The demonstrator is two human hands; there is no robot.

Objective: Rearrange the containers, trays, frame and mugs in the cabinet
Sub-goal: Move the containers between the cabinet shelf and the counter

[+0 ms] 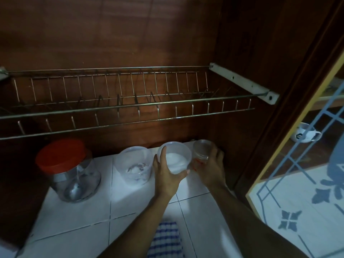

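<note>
Clear tub (175, 159), seemingly against corner jar (202, 148)

Left hand (165, 176), right hand (211, 169), both cupped.

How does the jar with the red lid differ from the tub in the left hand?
The jar is larger than the tub. The jar holds a spoon; the tub holds white powder. The jar stands untouched; the left hand grips the tub. Both are see-through and upright.

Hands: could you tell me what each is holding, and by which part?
Left hand grips the powder tub by its side wall; right hand grips the small jar by its side.
</note>
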